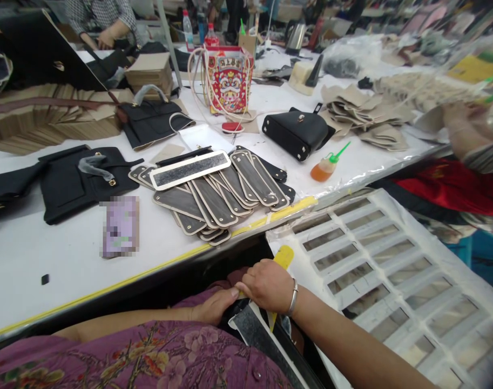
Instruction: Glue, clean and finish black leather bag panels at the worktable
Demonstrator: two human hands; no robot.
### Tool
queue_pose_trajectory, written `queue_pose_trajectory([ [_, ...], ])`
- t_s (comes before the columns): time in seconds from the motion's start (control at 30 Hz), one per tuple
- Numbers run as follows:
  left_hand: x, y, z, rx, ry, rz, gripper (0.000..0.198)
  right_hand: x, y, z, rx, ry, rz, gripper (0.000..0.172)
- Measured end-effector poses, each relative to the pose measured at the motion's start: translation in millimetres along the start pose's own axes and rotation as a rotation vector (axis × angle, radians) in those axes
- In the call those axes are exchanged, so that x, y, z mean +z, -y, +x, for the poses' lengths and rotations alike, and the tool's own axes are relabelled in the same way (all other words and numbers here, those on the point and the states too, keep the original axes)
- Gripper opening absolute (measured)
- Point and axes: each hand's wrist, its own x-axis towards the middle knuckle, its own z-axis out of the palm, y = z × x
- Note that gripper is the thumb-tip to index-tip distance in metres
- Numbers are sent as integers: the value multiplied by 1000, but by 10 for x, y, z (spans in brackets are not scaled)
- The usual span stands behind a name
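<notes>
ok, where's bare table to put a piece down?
Widest bare patch: front left of the table, between the blurred card, the small black chip and the yellow edge. A smaller one around the glue bottle, before the black handbag. Crowded: the strip fan mid-table, beige stacks rear left. Right hand grips a yellow tool.

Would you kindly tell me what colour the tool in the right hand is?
Yellow; the head view shows the tool sticking out above the right hand.

The white tabletop [60, 254] carries a fan of panels [217, 192], black bags [297, 132], a glue bottle [326, 166] and stacked beige pieces [367, 116]
</notes>
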Motion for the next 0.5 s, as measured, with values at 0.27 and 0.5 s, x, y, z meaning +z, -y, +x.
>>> queue_pose_trajectory([
  [0.27, 27, 62, 27, -10, 17, -109, 61, 35, -7, -13, 1, -11, 19, 40],
  [0.5, 26, -41, 61, -16, 35, -136, 59, 40, -1, -37, 46, 2, 52, 40],
])
